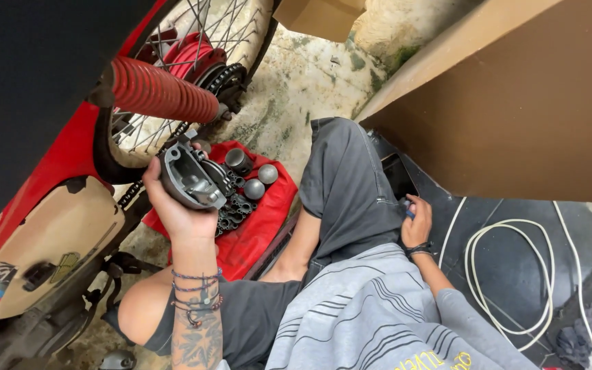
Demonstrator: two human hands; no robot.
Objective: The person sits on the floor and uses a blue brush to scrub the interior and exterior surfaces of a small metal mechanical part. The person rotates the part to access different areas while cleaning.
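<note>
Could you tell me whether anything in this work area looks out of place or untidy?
Mostly orderly. The left hand holds a grey metal engine part above a red cloth where small parts sit together. Only the white cable sprawls loosely on the dark floor mat.

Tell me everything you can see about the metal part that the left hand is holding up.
The metal engine part is a dark grey cast housing, seemingly aluminium, with a hollow inside showing smaller silver fittings. It looks worn and greasy. The left hand grips it from below and behind, tilted with its open side toward the camera. It is held above the red cloth, close to the motorcycle's rear wheel.
</note>
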